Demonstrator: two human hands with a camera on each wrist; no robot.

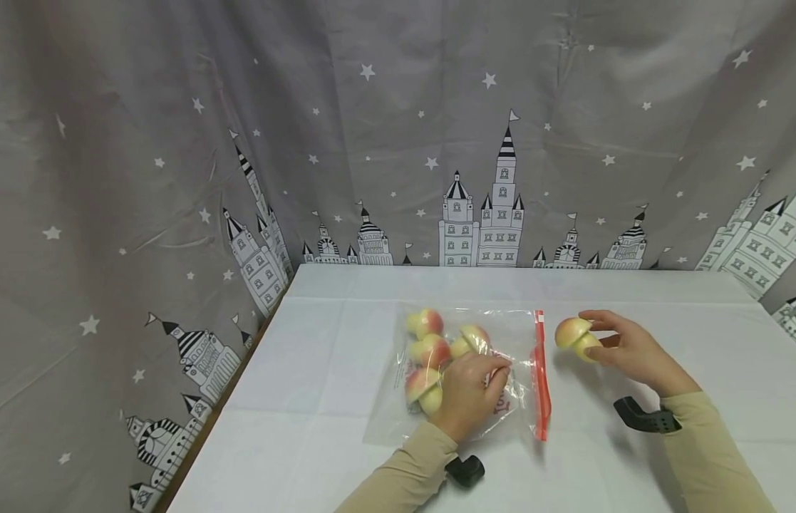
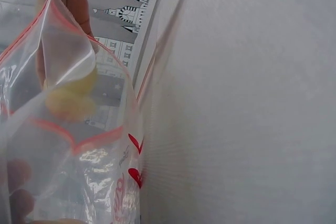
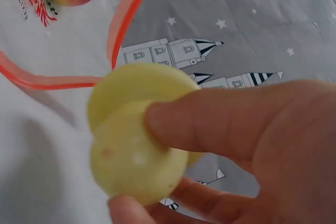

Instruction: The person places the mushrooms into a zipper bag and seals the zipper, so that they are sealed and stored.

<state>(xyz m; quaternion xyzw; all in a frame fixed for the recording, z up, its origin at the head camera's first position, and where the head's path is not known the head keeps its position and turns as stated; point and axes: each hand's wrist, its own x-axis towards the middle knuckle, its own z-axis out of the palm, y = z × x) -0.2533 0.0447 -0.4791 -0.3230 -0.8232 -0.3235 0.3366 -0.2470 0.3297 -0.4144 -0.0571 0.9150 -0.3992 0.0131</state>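
Note:
My right hand (image 1: 635, 356) grips a toy mushroom (image 1: 571, 333) with a red-and-yellow cap and a pale yellow stem, just right of the bag's mouth. In the right wrist view, the thumb presses on the yellow mushroom (image 3: 136, 156) and the other fingers lie beneath and behind it. A clear zip bag (image 1: 513, 320) with a red zip edge (image 1: 540, 385) lies on the table. My left hand (image 1: 468, 392) pinches its upper plastic layer. Several similar mushrooms (image 1: 431, 351) are inside, towards the closed end. The left wrist view shows the bag's mouth (image 2: 105, 51) parted.
White cloth covers the table (image 1: 295, 370). Behind it and along its left side hangs a grey curtain (image 1: 398, 107) printed with stars and castles. Each wrist wears a black strap device, one (image 1: 646, 417) on the right and one (image 1: 465, 472) on the left.

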